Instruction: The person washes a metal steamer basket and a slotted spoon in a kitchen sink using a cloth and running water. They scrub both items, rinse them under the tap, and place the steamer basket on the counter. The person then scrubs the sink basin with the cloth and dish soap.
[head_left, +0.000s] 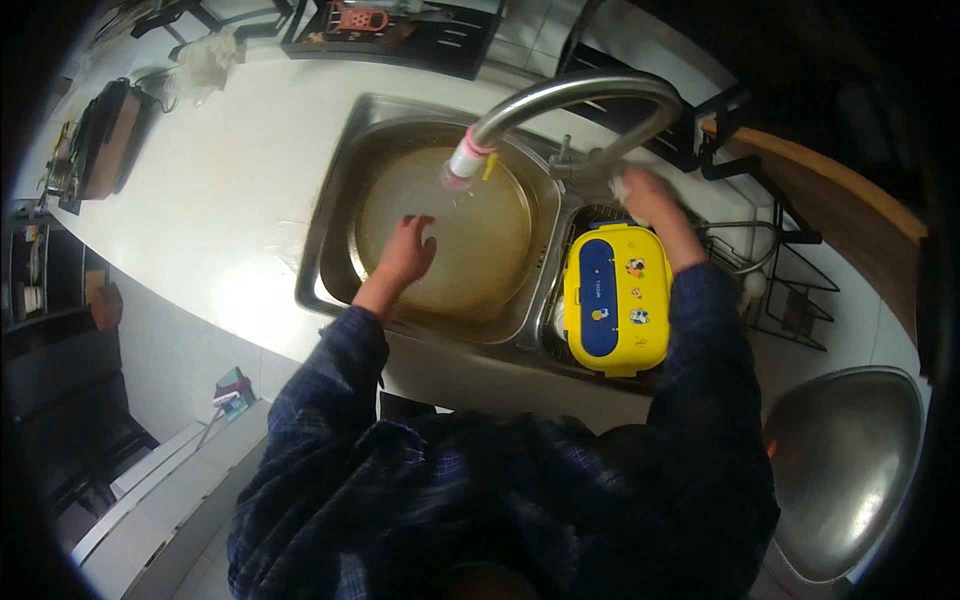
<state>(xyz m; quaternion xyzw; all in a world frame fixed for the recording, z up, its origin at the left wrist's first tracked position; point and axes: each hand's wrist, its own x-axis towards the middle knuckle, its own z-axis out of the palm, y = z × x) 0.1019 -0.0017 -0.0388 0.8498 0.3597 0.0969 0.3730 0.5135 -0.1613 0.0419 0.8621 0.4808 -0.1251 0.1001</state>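
My left hand (409, 251) hovers over the left basin of a stainless steel sink (315, 277), its fingers bent and apart, holding nothing. Cloudy water (457, 240) stands in that basin. Above it arches a metal faucet (577, 88) with a pink and white nozzle (463, 161). Beyond the right basin, beside the faucet's base, my right hand (646, 196) is closed on a whitish cloth (619, 191), mostly hidden by the fingers. A yellow lunch box (651, 300) with a blue panel lies on a wire rack over the right basin, just below my right forearm.
A white countertop (232, 165) extends left, bearing a dark container (112, 142) and a crumpled plastic bag (206, 67). Black shelving (382, 52) stands behind the sink. Right of it are a black wire rack (795, 300) and a large metal wok (840, 472).
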